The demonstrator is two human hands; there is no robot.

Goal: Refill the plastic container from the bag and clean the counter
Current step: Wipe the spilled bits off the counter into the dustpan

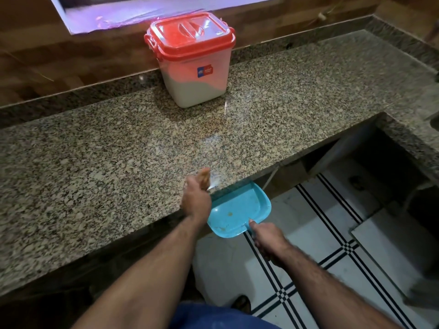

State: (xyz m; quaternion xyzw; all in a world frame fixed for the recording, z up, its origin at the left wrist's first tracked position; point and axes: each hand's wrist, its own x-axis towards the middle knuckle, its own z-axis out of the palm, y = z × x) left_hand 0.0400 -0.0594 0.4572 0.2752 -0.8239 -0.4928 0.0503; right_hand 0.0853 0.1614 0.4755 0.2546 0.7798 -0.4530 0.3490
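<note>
Left hand [196,198] sweeps crumbs, fingers blurred so can't tell its grip; right hand [269,238] curled round the blue dustpan [237,207] handle just under the table [118,162] edge. Lidded plastic container [191,60] sits behind, probably heavy, lift by its handles

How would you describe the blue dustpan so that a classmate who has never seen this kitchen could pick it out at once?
Start at the speckled granite counter with the red-lidded plastic container standing at its back. Follow the counter's near edge to where the left hand is sweeping; just below that edge the right hand holds the dustpan. It is the only bright blue thing, a shallow tray over the striped white floor.
</note>
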